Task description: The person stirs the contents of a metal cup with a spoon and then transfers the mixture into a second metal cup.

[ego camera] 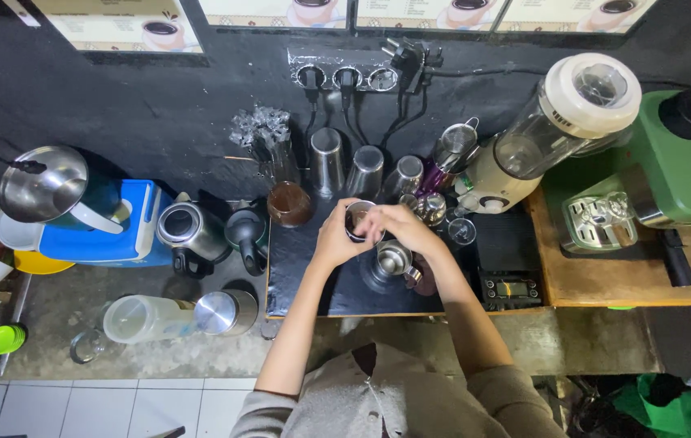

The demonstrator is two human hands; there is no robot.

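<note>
Clearly both hands, left hand (331,237) and right hand (398,225), wrap fingers around a small cup (359,219) above the steel pitcher (394,259); tilting could spill its contents.

A rough black wall (159,97) is running across the upper frame, carrying a power strip (345,77) at top centre. A grey concrete counter (61,304) is spanning the middle; white floor tiles (110,410) are showing at lower left.

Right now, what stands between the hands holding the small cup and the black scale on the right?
In the head view, a small steel pitcher stands below the hands, toward the black scale; the rest is bare dark mat.
</note>
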